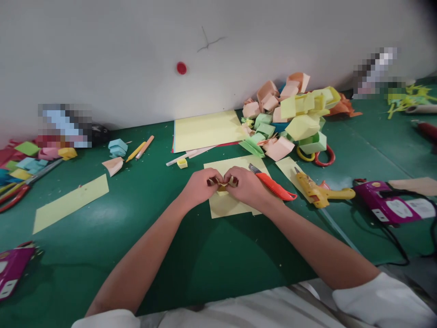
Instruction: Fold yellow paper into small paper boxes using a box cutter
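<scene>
My left hand (204, 186) and my right hand (244, 184) meet fingertip to fingertip over yellow paper sheets (232, 210). Between them they pinch a small piece of folded yellow paper (223, 187), mostly hidden by the fingers. Close by my right hand lies a red utility knife (273, 184), its blade end toward the wall. A tiny yellow paper box (182, 163) stands beyond my left hand. Further right, a yellow glue gun (321, 190) rests partly on a yellow paper strip (290, 171).
Folded paper pieces (297, 118) are heaped at the back right, with scissors (324, 157) under them. A yellow sheet stack (208, 130) lies by the wall. Purple power strips (392, 202) sit at both sides. At left are a paper strip (73, 200), pencils (140, 149) and more scissors (20, 196).
</scene>
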{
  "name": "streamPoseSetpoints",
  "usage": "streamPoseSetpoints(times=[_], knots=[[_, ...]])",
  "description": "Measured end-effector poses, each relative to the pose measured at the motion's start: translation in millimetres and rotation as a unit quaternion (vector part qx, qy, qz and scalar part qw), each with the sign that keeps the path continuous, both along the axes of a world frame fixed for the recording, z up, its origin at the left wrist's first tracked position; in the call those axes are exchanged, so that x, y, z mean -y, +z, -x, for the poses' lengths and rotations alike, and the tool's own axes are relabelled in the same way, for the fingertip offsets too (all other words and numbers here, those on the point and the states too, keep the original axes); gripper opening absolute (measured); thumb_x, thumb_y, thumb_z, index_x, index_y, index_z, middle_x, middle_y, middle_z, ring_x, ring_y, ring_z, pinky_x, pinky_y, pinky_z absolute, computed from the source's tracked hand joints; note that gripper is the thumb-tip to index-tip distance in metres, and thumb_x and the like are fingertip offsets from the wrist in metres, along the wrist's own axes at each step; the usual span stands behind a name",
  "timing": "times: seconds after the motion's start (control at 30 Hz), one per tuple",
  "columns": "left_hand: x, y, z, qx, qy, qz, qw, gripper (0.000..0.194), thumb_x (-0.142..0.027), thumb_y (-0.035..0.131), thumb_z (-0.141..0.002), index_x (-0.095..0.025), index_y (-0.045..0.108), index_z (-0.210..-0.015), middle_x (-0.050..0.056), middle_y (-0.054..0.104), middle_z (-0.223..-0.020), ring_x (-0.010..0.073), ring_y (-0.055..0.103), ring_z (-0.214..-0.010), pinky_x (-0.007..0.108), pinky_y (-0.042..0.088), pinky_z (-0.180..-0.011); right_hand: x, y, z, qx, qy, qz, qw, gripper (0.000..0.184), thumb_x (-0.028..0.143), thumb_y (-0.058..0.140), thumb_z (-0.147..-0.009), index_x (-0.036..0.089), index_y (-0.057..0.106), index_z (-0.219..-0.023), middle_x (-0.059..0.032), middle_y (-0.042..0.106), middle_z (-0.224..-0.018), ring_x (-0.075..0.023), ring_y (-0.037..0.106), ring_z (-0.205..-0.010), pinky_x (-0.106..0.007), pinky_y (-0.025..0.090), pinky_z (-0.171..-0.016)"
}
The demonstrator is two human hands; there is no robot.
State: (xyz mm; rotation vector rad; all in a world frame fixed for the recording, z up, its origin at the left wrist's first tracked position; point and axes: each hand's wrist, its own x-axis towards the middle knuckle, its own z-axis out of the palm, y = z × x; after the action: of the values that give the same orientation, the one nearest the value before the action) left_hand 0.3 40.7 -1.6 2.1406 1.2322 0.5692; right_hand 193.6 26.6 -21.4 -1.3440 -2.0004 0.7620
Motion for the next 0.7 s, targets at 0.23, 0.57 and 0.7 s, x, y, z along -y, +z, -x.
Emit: streamPoseSetpoints(times=[0.23,0.57,0.7], knots=[[-1,0.6,8,0.021,-0.033,0.033,0.999,0.017,-0.015,0.057,-0.081,-0.02,0.071,-0.089,0.002,0.074,-0.093,0.0146,0.068,-0.082,0.025,0.053,-0.076,5,6.7,0,-0.017,0.02,0.002,1.0,0.018,0.004,0.059,-0.073,0.02,0.061,-0.08,-0.0027,0.064,-0.086,-0.0158,0.057,-0.074,-0.026,0.04,-0.06],[5,6.2,3,-0.012,-0.02,0.049,0.998,0.011,-0.027,0.062,-0.083,-0.021,0.07,-0.086,0.001,0.073,-0.087,0.0152,0.067,-0.076,0.025,0.051,-0.069,1,2.2,-8,-0.012,0.069,0.004,0.998,0.016,0.007,0.061,-0.073,0.021,0.065,-0.08,-0.0017,0.066,-0.089,-0.0151,0.058,-0.073,-0.027,0.043,-0.066],[7,9.0,0,-0.043,-0.017,0.052,0.998,0.012,-0.023,0.061,-0.082,-0.021,0.072,-0.089,0.001,0.073,-0.086,0.0157,0.067,-0.076,0.025,0.049,-0.066,0,4.5,-11,-0.01,0.087,0.031,0.996,0.019,0.008,0.058,-0.075,0.023,0.066,-0.083,-0.0003,0.068,-0.089,-0.0141,0.059,-0.071,-0.027,0.044,-0.065]])
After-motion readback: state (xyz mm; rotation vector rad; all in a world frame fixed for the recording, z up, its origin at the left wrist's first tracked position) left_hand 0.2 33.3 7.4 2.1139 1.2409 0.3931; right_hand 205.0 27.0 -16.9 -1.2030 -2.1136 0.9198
